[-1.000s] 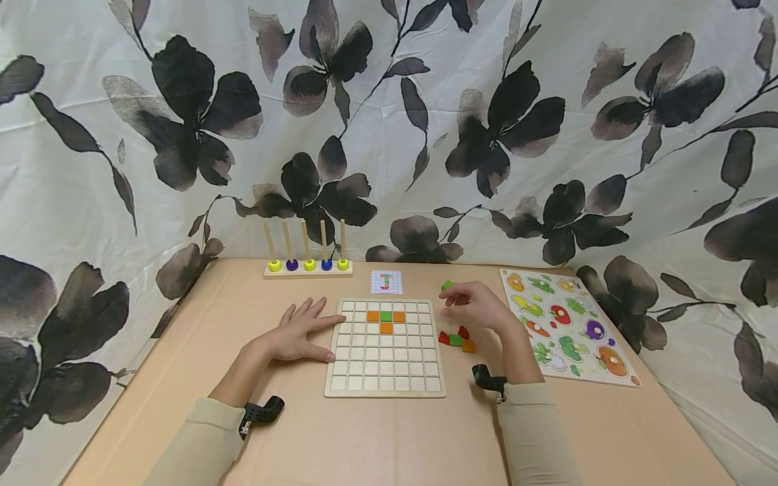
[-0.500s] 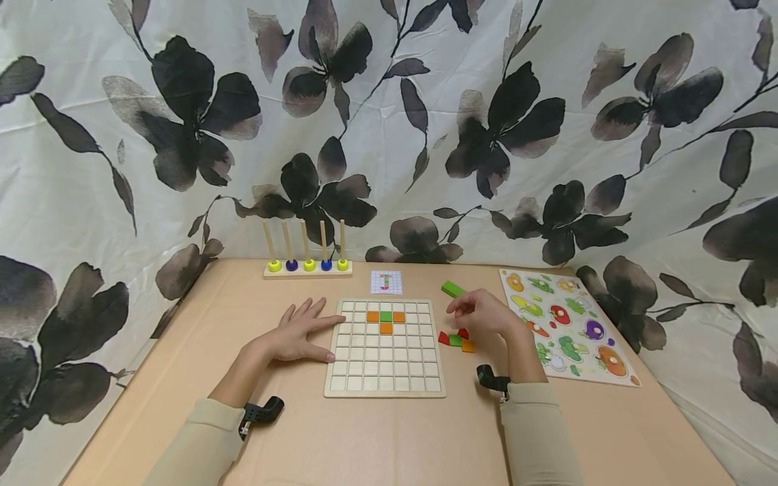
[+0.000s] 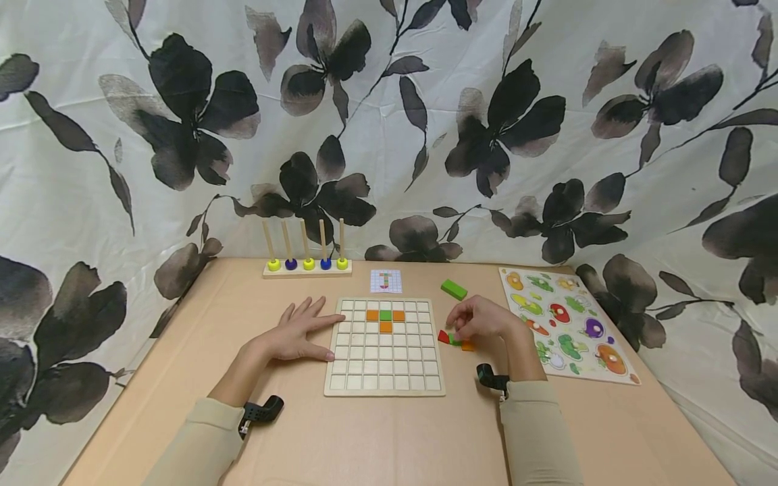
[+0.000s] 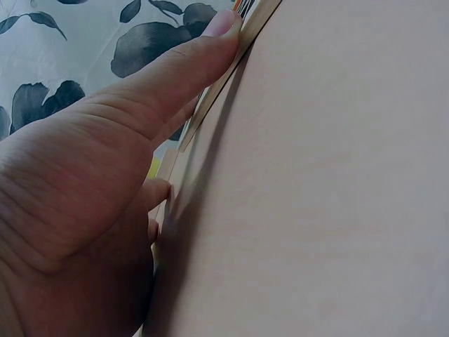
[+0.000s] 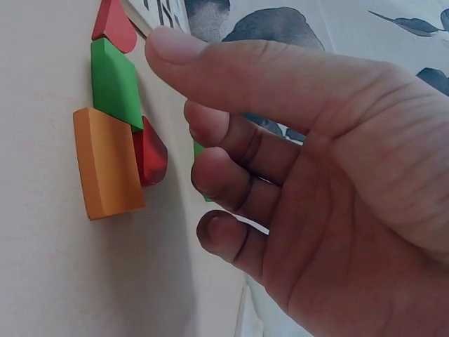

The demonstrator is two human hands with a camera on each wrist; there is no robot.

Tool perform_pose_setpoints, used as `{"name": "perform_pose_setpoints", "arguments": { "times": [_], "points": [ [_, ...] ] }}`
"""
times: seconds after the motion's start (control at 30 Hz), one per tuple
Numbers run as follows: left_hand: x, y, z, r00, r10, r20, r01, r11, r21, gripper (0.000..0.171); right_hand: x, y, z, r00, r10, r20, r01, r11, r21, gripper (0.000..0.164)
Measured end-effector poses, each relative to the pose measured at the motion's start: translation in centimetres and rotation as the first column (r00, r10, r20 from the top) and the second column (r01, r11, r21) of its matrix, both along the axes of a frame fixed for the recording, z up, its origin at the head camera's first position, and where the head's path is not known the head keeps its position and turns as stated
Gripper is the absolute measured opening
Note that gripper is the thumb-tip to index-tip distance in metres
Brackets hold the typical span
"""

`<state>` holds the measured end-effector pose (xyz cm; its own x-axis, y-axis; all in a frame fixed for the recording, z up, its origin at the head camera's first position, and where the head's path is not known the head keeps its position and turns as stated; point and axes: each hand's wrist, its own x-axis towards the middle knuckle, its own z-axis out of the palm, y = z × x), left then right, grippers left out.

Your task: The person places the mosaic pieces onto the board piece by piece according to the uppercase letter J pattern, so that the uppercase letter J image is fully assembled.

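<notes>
My left hand (image 3: 298,332) lies with its fingers spread at the left side of a pale wooden grid board (image 3: 384,358), index finger and thumb on its edge. Several orange and green squares, among them a green square (image 3: 385,315), form a T near the board's far side. My right hand (image 3: 483,319) hovers over a small cluster of blocks right of the board. In the right wrist view its fingers are loosely bent, thumb extended, holding nothing. Beside them are an orange block (image 5: 109,165), a green block (image 5: 116,84) and two red rounded blocks, one a red piece (image 5: 116,27).
A longer green block (image 3: 453,289) lies beyond the right hand. Behind the board is a small printed grid card (image 3: 385,281). A wooden peg stand (image 3: 307,273) with yellow and blue beads is at the back left. A fruit-and-vegetable picture board (image 3: 568,327) lies at right.
My right hand has drawn back from the longer green block, which it largely hid before, and lowered over the small blocks. The left hand stays where it was.
</notes>
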<state>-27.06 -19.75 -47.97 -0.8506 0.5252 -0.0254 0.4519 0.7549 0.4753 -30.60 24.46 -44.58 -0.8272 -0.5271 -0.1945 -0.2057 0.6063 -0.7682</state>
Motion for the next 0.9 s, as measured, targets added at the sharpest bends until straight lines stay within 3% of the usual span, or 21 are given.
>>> {"name": "perform_pose_setpoints", "arguments": {
  "times": [0.23, 0.5, 0.9],
  "points": [
    [0.24, 0.05, 0.28, 1.0, 0.0, 0.001, 0.0, 1.0, 0.009, 0.083, -0.07, -0.22, -0.06, 0.999, -0.001, 0.045, -0.001, 1.0, 0.028, 0.023],
    [0.36, 0.06, 0.32, 1.0, 0.005, 0.009, -0.005, 1.0, 0.005, 0.083, -0.06, -0.49, -0.44, 0.999, 0.013, 0.032, -0.016, 0.996, 0.085, 0.022],
    [0.26, -0.02, 0.09, 1.0, 0.005, 0.009, -0.005, 1.0, 0.01, 0.082, -0.21, -0.61, -0.82, 0.999, 0.028, 0.029, -0.029, 0.998, 0.06, 0.023]
  ]
}}
